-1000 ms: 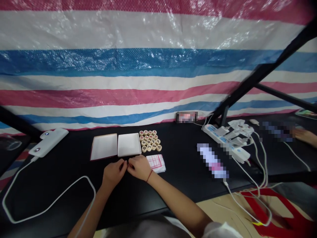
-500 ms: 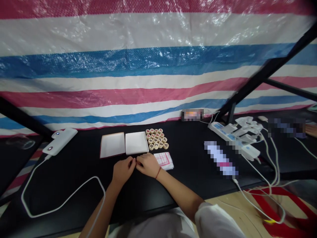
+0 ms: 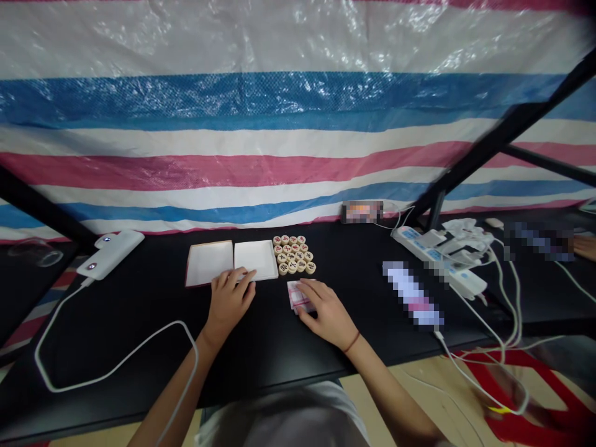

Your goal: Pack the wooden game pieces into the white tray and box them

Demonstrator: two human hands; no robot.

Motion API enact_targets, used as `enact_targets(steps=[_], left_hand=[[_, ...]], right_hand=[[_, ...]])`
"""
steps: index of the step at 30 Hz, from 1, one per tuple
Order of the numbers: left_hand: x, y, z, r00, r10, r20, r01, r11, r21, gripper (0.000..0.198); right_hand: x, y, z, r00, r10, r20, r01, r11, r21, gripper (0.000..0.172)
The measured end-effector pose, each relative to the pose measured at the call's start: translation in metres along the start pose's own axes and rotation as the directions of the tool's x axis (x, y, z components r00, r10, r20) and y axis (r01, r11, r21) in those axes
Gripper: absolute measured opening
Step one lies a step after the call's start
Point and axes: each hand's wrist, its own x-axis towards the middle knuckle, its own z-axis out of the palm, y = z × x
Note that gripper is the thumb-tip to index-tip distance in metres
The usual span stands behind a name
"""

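Two shallow white box halves, a left one (image 3: pixel 209 257) and a right one (image 3: pixel 256 257), lie side by side on the black table (image 3: pixel 270 347). My left hand (image 3: pixel 229 299) is spread over their near edges, fingertips at the seam, holding nothing. Just right of the boxes, round wooden pieces (image 3: pixel 293 254) with red and black characters stand in rows. In front of them lies a folded white sheet with red lines (image 3: pixel 294 297). My right hand (image 3: pixel 328 310) rests on its right part, fingers apart, hiding some of it.
A white device (image 3: pixel 112 253) with a looping cable is at the left. To the right are a blurred phone-like object (image 3: pixel 412 295), a power strip (image 3: pixel 428 251) with plugs and cables, and a small blurred box (image 3: pixel 362 212) at the back. Another person's hand (image 3: pixel 584 246) shows at the far right.
My hands, closed and together before, have parted and opened. The left has moved to the boxes' near edge, the right has moved right onto the folded sheet. The view has shifted slightly.
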Motion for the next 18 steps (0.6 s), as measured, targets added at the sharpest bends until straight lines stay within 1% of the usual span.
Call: enact_targets(steps=[1,3,5,6,9,11,13,15,17,18], left_hand=[[0.001,0.0,0.0,0.999,0.005,0.04,-0.005,1.0,0.014,0.026],[0.002,-0.001,0.001,0.989,0.002,0.151,-0.004,1.0,0.013,0.028],[-0.001,-0.001,0.001,0.971,-0.006,0.241,0.008,1.0,-0.006,0.028],[-0.003,-0.001,0.001,0.963,-0.007,0.268,0.012,1.0,-0.017,0.028],[-0.009,0.001,-0.004,0.957,0.002,0.291,0.011,0.999,-0.044,0.029],[-0.012,0.003,-0.008,0.955,0.007,0.296,0.012,0.998,-0.062,0.029],[-0.015,0.006,-0.01,0.951,0.016,0.308,0.01,0.997,-0.083,0.027],[-0.019,0.008,-0.011,0.948,0.036,0.317,0.0,0.994,-0.111,0.027],[-0.023,0.01,-0.011,0.95,0.053,0.307,-0.011,0.99,-0.138,0.027],[-0.024,0.011,-0.011,0.955,0.053,0.293,-0.011,0.989,-0.145,0.027]], right_hand=[[-0.006,0.002,0.002,0.999,0.034,0.034,-0.033,0.999,-0.036,0.037],[-0.014,0.003,0.006,0.993,0.089,0.075,-0.082,0.992,-0.099,0.033],[-0.019,0.001,0.012,0.992,0.108,0.07,-0.098,0.985,-0.139,0.025],[-0.021,-0.001,0.014,0.993,0.107,0.057,-0.098,0.984,-0.148,0.023],[-0.024,-0.005,0.019,0.996,0.09,-0.011,-0.091,0.987,-0.133,0.021],[-0.021,-0.01,0.017,0.991,0.102,-0.088,-0.108,0.991,-0.076,0.021],[-0.011,-0.016,0.013,0.976,0.125,-0.18,-0.126,0.992,0.004,0.021],[0.008,-0.025,0.01,0.961,0.118,-0.251,-0.105,0.992,0.064,0.021],[0.033,-0.035,0.014,0.968,0.047,-0.246,-0.028,0.997,0.078,0.021],[0.046,-0.04,0.018,0.977,-0.007,-0.214,0.023,0.997,0.072,0.022]])
